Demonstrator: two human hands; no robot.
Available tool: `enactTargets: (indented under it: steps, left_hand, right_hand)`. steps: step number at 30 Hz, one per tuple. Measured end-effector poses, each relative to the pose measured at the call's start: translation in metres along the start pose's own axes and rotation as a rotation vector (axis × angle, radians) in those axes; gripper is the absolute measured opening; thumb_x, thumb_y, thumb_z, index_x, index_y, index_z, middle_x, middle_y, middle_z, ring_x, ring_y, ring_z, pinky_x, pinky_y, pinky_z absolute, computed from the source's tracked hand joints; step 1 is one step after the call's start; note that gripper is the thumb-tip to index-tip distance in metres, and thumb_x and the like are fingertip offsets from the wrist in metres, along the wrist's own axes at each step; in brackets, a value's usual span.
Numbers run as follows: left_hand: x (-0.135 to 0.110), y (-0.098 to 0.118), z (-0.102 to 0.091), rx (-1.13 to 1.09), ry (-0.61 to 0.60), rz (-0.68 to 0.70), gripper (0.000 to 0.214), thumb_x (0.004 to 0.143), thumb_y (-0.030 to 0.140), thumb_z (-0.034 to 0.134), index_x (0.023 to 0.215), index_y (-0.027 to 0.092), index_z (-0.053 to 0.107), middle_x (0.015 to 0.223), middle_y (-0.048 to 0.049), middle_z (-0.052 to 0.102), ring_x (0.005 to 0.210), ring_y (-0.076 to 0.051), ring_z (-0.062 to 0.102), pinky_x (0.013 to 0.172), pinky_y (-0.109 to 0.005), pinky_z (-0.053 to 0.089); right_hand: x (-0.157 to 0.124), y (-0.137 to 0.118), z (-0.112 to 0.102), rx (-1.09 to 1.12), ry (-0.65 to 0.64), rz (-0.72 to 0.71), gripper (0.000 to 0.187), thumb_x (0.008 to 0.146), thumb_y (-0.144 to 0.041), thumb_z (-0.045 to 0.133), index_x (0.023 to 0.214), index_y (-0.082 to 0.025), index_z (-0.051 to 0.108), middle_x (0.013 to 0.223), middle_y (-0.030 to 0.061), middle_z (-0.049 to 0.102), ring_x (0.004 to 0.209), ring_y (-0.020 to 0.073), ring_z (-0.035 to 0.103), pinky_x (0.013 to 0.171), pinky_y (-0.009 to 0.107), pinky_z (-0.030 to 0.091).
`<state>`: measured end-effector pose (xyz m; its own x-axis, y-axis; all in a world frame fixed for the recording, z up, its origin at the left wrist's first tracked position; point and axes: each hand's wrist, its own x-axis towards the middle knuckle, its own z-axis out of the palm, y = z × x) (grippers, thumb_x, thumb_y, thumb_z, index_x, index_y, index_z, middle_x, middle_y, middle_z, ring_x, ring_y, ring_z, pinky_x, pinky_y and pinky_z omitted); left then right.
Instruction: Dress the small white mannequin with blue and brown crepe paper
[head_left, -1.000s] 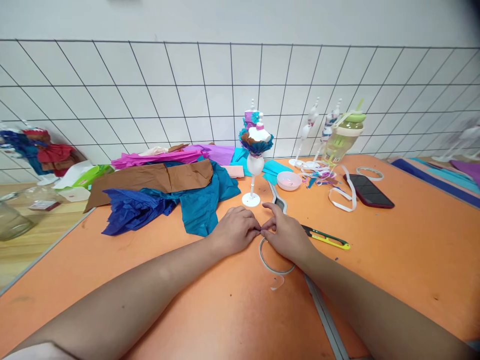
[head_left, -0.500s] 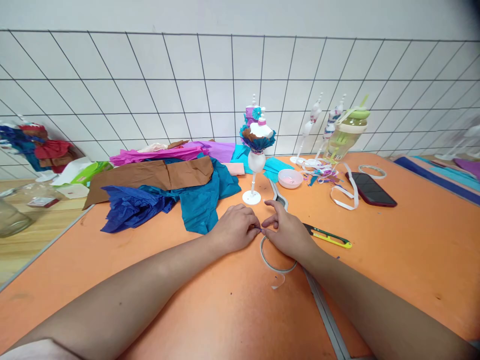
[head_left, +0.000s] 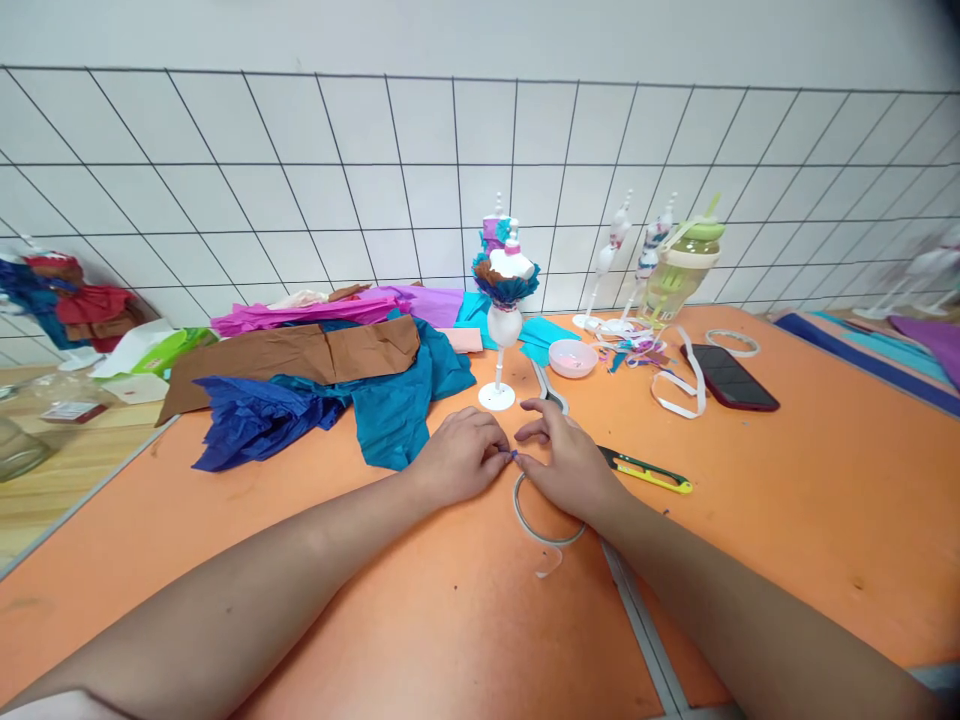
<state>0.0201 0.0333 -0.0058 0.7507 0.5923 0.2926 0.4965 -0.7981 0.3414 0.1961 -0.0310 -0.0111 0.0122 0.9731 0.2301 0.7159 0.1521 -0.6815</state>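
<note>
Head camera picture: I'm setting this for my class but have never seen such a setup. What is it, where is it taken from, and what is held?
No machine here: a person wears a camera on the head, looking down at their own bare arms. The left hand and right hand meet at the fingertips, pinching a small blue scrap. Just nearer the wearer, a white tape ring lies on the orange table. Beside the right hand lie yellow-green thread snips. Farther back are coloured crepe paper sheets, a small dress-form stand in a paper skirt, a pink bowl, a phone and a water bottle.
</note>
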Motion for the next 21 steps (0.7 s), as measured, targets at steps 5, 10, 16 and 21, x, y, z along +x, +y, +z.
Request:
enactTargets:
  steps: [5, 10, 16, 21]
  left_hand:
    - [0.0, -0.002, 0.0, -0.265, 0.089, -0.049, 0.01, 0.083, 0.025, 0.062, 0.08, 0.017, 0.066, 0.084, -0.0035, 0.068, 0.088, -0.018, 0.059, 0.082, -0.032, 0.045]
    - [0.002, -0.005, 0.0, -0.575, 0.014, -0.174, 0.018, 0.082, 0.033, 0.063, 0.077, 0.016, 0.067, 0.084, -0.0045, 0.068, 0.084, -0.017, 0.061, 0.078, -0.03, 0.047]
    - [0.002, -0.007, 0.001, -0.77, -0.07, -0.269, 0.022, 0.079, 0.037, 0.066, 0.077, 0.015, 0.066, 0.082, -0.0042, 0.069, 0.08, -0.017, 0.062, 0.075, -0.029, 0.048]
    - [0.003, -0.009, 0.006, -1.026, -0.119, -0.369, 0.027, 0.074, 0.039, 0.074, 0.08, 0.015, 0.064, 0.082, -0.0036, 0.071, 0.078, -0.015, 0.064, 0.076, -0.029, 0.048]
  right_hand:
    - [-0.002, 0.0, -0.007, 0.093, 0.053, -0.103, 0.056, 0.078, -0.015, 0.062, 0.13, -0.026, 0.043, 0.101, 0.0, 0.071, 0.101, 0.0199, 0.061, 0.086, 0.033, 0.044]
    - [-0.002, -0.002, -0.011, 0.144, 0.043, -0.118, 0.052, 0.077, -0.016, 0.063, 0.125, -0.025, 0.046, 0.095, 0.0, 0.073, 0.098, 0.0203, 0.065, 0.091, 0.037, 0.042]
    - [-0.002, -0.005, -0.01, 0.258, -0.014, 0.051, 0.051, 0.076, -0.018, 0.064, 0.123, -0.026, 0.046, 0.084, -0.0013, 0.074, 0.084, 0.018, 0.067, 0.083, 0.034, 0.046]
    - [-0.001, -0.003, -0.005, 0.383, -0.035, 0.109, 0.048, 0.076, -0.022, 0.062, 0.122, -0.023, 0.045, 0.081, -0.0006, 0.071, 0.075, 0.0161, 0.063, 0.076, 0.033, 0.049]
